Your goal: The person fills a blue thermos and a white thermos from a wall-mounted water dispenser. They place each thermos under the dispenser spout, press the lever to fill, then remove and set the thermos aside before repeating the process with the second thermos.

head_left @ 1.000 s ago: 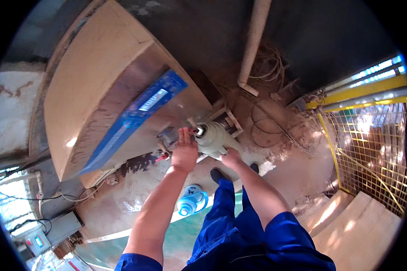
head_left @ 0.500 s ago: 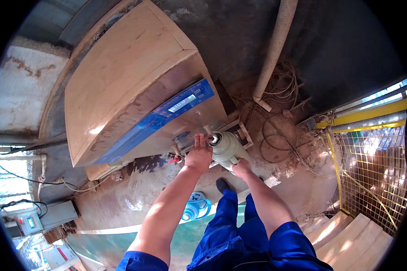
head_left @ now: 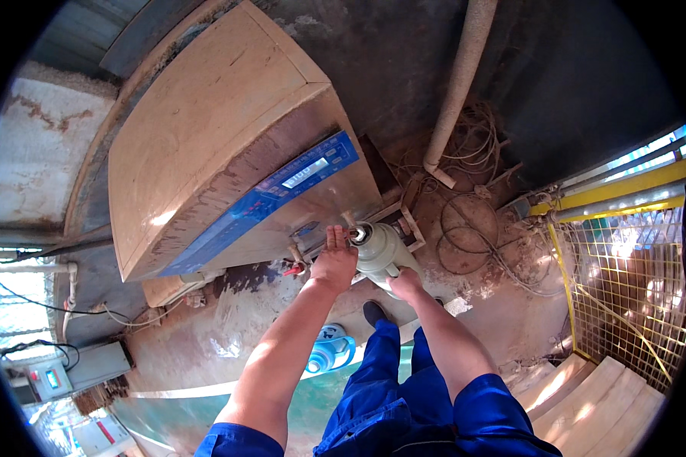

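Observation:
A pale green-white cylindrical container [head_left: 379, 251] with a dark opening at its top is held up against the low front of a large dusty beige machine [head_left: 221, 152] with a blue control strip [head_left: 270, 199]. My right hand [head_left: 404, 283] grips the container from beneath. My left hand [head_left: 335, 259] lies flat with fingers extended beside the container's mouth, touching its rim, close to a small spout on the machine. Both forearms are bare and come up from blue sleeves.
A grey pipe [head_left: 457, 84] runs down to the dusty floor beside coiled cables [head_left: 465, 228]. A yellow mesh fence [head_left: 625, 282] and pale steps [head_left: 587, 396] stand at right. A blue-white plastic bottle [head_left: 329, 352] lies by my dark shoe [head_left: 373, 311]. A small grey control box [head_left: 72, 372] sits lower left.
The view has shifted and drawn closer to the machine. My hands keep the container at the machine's front; the left hand now lies flatter beside its mouth.

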A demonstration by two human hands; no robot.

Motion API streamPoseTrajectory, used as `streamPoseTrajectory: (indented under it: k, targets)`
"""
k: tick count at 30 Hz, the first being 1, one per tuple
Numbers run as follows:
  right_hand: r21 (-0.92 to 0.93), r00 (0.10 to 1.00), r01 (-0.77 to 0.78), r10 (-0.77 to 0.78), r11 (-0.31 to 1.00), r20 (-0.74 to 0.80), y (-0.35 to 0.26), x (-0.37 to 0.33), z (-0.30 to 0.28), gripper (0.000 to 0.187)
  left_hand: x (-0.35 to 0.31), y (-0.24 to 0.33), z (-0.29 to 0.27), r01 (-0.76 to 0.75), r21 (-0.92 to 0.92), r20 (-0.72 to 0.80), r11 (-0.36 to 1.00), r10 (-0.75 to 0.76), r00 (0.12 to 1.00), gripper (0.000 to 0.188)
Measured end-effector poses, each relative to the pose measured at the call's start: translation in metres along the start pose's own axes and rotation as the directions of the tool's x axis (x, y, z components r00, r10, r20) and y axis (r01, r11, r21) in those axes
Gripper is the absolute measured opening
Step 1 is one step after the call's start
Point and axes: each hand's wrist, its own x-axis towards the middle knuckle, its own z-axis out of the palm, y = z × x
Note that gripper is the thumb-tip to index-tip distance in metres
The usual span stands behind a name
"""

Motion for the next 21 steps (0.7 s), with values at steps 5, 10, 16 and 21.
streamPoseTrajectory:
  k: [5,10,16,21]
  targets:
    - [0.027,1.000,-0.028,0.027,0.999,0.013,-0.0024,-0.0017,-0.0011,0.048,0.0000,-0.0001,-0.0002,0.001,0.011,0.006,1.000,-0.001,1.000,0.038]
    - [0.022,1.000,-0.022,0.022,1.000,-0.019,-0.0023,-0.0028,0.0003,0.047,-0.0005,-0.0007,0.0007,-0.020,-0.001,-0.027,1.000,0.020,0.999,0.036]
    - [0.048,0.999,-0.011,0.013,0.999,-0.040,-0.0007,-0.0026,0.0039,0.046,0.0001,0.0001,-0.0011,-0.020,0.016,-0.003,1.000,0.020,1.000,0.036]
    - [0.036,0.999,-0.020,0.022,0.999,-0.043,-0.0029,-0.0041,0.0045,0.045,-0.0005,0.0004,-0.0052,-0.022,0.028,0.016,0.999,0.021,1.000,0.036]
